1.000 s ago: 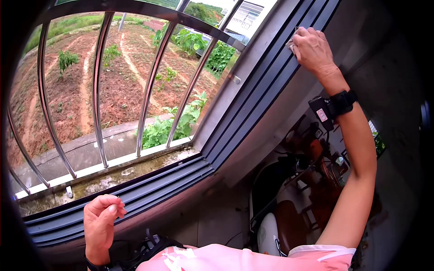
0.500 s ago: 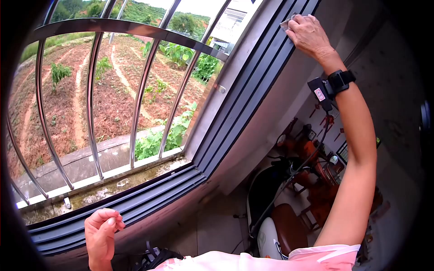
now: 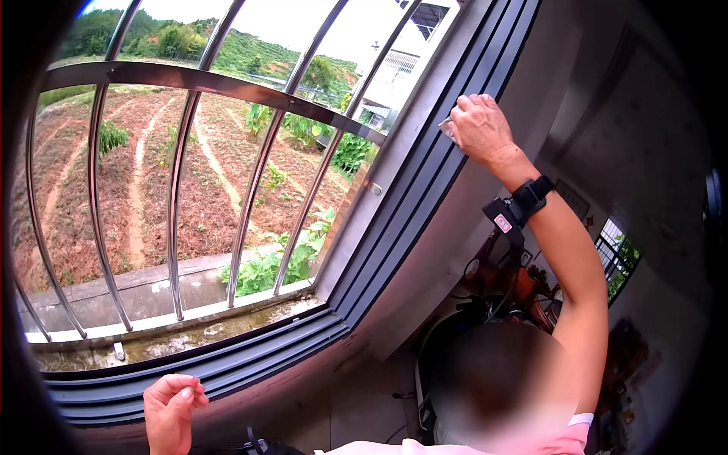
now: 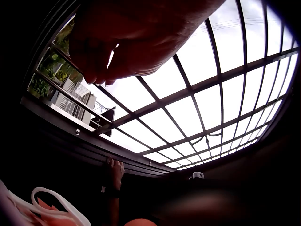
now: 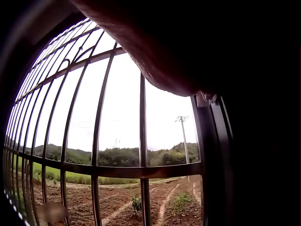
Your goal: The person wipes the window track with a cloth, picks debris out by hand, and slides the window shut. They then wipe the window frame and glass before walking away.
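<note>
My right hand (image 3: 482, 130) grips a small greyish cloth (image 3: 447, 130) with curled fingers and holds it against the dark grooved side track of the window frame (image 3: 425, 171). In the right wrist view the cloth (image 5: 202, 100) shows at the fingertips beside the frame, the hand (image 5: 155, 52) dark above it. My left hand (image 3: 171, 413) is raised near the lower track (image 3: 227, 358), fingers bent in and thumb tip by the fingertips; whether it touches the track or holds anything is unclear. The left wrist view shows this hand (image 4: 131, 42) large and dark.
Metal bars (image 3: 178, 205) stand outside the window above a mossy ledge (image 3: 189, 339), with a ploughed field beyond. Below the right arm are a dark scooter (image 3: 436, 341), partly blurred, and room furnishings. A pale wall (image 3: 455, 243) adjoins the frame.
My right hand has moved down along the side track with the cloth. The view has shifted, showing more sky and hills. My left hand sits slightly lower in view, its pose much the same.
</note>
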Demonstrator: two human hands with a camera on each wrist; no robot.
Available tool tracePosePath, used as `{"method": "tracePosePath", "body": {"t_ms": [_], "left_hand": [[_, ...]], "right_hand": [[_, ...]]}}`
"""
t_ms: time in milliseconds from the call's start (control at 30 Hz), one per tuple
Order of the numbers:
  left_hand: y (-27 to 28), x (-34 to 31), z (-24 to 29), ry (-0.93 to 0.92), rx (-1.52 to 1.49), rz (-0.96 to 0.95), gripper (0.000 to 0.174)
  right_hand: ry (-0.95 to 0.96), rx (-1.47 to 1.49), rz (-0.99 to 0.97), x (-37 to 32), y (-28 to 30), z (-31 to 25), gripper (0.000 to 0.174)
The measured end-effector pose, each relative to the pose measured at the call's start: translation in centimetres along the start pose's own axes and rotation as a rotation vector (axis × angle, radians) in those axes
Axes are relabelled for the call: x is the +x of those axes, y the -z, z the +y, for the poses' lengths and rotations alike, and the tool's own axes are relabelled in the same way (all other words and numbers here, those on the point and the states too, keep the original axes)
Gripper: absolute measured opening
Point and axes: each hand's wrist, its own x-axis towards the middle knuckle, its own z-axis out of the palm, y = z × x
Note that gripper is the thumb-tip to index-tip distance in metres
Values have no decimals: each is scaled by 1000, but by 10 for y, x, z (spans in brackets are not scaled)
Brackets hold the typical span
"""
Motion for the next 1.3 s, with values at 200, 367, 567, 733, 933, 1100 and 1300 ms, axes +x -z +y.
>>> {"method": "tracePosePath", "body": {"t_ms": [200, 367, 567, 733, 933, 1100, 1300], "left_hand": [[16, -11, 3, 46, 12, 2, 19], [23, -15, -3, 31, -56, 36, 19], [29, -18, -3, 27, -59, 68, 20], [29, -22, 3, 7, -42, 94, 20], [31, -28, 4, -29, -59, 108, 19], [36, -31, 6, -25, -66, 90, 20], [38, -28, 8, -66, -4, 217, 11]], "right_hand": [[-396, -110, -131, 64, -1, 94, 48], [-475, -82, -169, 86, -5, 96, 49], [-28, 86, -66, 52, -19, 7, 22], [-220, 265, 201, 84, -17, 16, 12], [-546, 186, 185, 150, -36, 55, 22], [-505, 18, -16, 152, -70, 8, 21], [-187, -60, -258, 83, -54, -88, 25]]}}
